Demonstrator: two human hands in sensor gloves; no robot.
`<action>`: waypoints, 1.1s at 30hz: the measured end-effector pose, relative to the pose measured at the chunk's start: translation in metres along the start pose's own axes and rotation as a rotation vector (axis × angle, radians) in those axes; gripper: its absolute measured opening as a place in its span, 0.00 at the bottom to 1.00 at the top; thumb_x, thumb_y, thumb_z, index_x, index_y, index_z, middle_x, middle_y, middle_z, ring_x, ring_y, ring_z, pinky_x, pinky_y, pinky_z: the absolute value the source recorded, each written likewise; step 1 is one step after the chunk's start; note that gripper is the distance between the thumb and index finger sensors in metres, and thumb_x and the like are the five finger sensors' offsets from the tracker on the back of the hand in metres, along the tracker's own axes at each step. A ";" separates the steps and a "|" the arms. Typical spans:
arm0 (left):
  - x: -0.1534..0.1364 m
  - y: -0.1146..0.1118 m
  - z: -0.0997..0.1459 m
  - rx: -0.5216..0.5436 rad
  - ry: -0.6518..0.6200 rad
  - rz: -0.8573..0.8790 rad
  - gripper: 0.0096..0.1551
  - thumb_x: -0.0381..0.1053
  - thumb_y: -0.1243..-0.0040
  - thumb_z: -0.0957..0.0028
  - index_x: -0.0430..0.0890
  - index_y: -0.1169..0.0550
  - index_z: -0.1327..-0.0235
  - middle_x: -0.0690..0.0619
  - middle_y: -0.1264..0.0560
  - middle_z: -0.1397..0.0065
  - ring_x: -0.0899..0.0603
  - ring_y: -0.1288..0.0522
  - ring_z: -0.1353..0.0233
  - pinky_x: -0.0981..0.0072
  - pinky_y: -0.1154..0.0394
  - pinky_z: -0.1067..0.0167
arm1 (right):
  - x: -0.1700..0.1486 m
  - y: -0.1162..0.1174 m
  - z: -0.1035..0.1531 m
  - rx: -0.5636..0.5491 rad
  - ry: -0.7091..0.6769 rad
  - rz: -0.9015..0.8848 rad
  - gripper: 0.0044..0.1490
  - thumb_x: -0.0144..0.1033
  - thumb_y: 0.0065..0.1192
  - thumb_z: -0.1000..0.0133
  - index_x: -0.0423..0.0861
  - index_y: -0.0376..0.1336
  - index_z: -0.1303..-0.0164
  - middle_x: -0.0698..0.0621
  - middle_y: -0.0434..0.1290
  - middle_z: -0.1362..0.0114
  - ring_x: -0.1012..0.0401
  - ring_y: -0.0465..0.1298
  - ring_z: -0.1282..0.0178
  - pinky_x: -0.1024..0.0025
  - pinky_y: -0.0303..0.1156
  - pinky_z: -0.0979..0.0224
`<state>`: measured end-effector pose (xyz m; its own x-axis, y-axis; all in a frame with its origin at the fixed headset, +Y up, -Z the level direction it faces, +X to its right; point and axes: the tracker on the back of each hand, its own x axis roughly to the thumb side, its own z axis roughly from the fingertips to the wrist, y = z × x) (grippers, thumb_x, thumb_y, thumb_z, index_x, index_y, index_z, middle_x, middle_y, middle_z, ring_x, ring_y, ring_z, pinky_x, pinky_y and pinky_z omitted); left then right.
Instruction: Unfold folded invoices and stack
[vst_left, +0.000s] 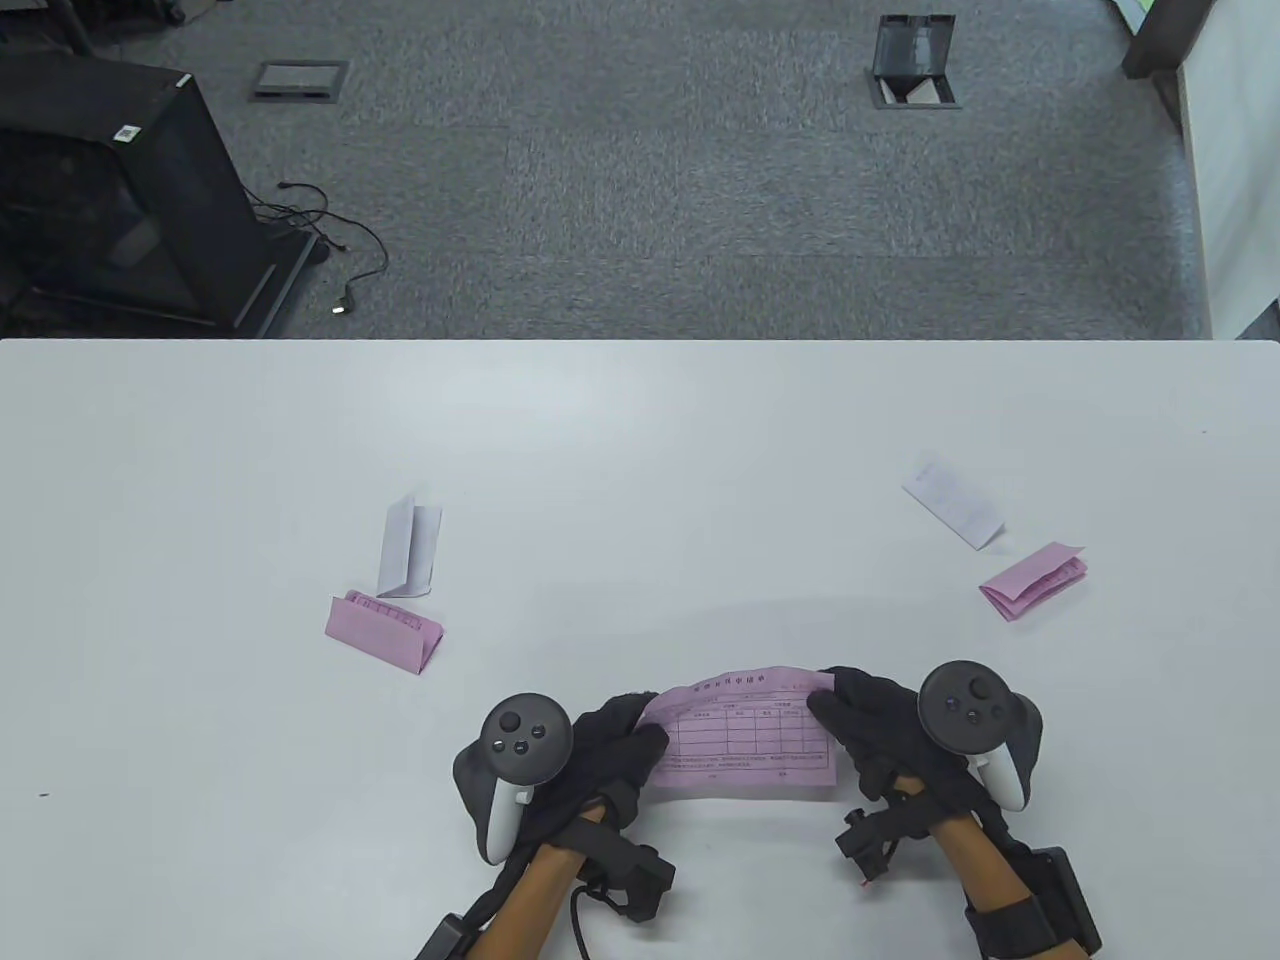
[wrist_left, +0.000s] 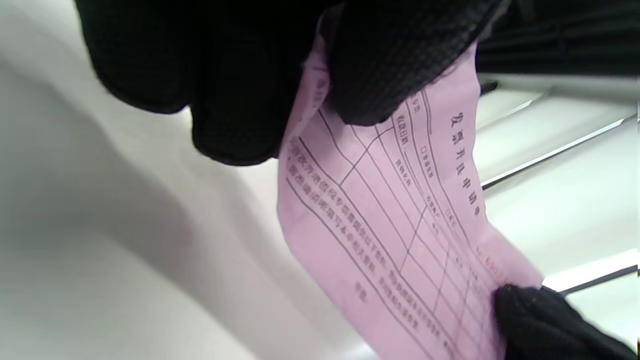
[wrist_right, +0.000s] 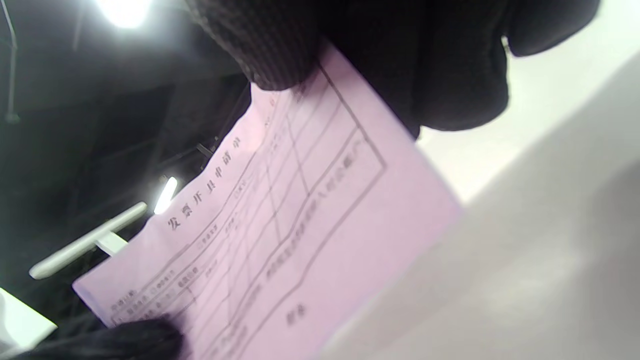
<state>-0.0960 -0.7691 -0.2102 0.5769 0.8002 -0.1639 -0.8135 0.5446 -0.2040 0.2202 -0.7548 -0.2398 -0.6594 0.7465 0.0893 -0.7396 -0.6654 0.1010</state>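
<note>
An unfolded pink invoice (vst_left: 745, 738) with a printed table is stretched between both hands just above the table's near edge. My left hand (vst_left: 625, 745) pinches its left end between thumb and fingers, seen close in the left wrist view on the invoice (wrist_left: 390, 220). My right hand (vst_left: 850, 725) pinches the right end, and the right wrist view shows the sheet (wrist_right: 280, 235) under the thumb. Still folded on the table lie a pink invoice (vst_left: 385, 632) and a white one (vst_left: 408, 547) at the left, plus a white one (vst_left: 955, 500) and a pink one (vst_left: 1035, 580) at the right.
The white table (vst_left: 640, 450) runs from side to side, its far edge bordering grey carpet. A black cabinet (vst_left: 110, 190) with loose cables stands on the floor at the far left, well off the table.
</note>
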 end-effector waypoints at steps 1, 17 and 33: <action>0.001 0.000 0.000 -0.022 0.016 -0.039 0.21 0.42 0.29 0.47 0.47 0.19 0.40 0.43 0.15 0.40 0.39 0.17 0.44 0.43 0.23 0.43 | 0.000 0.000 0.000 -0.003 -0.002 0.021 0.24 0.43 0.60 0.47 0.45 0.71 0.45 0.49 0.81 0.49 0.47 0.79 0.44 0.41 0.64 0.31; 0.027 -0.036 0.002 0.075 0.001 -0.920 0.61 0.60 0.29 0.53 0.43 0.50 0.17 0.45 0.26 0.33 0.41 0.24 0.42 0.43 0.28 0.39 | 0.009 0.020 0.000 0.078 0.046 0.525 0.23 0.45 0.62 0.47 0.46 0.72 0.47 0.49 0.81 0.51 0.48 0.79 0.46 0.42 0.64 0.31; 0.018 -0.035 0.003 -0.037 -0.034 -0.976 0.36 0.63 0.38 0.48 0.66 0.33 0.24 0.40 0.47 0.10 0.26 0.47 0.17 0.33 0.43 0.25 | 0.017 0.016 0.007 0.084 0.139 0.655 0.29 0.49 0.61 0.47 0.47 0.68 0.39 0.47 0.79 0.43 0.44 0.76 0.40 0.39 0.61 0.29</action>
<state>-0.0573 -0.7734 -0.2032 0.9927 0.0084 0.1207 0.0241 0.9638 -0.2656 0.1985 -0.7525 -0.2303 -0.9836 0.1780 0.0305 -0.1717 -0.9741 0.1470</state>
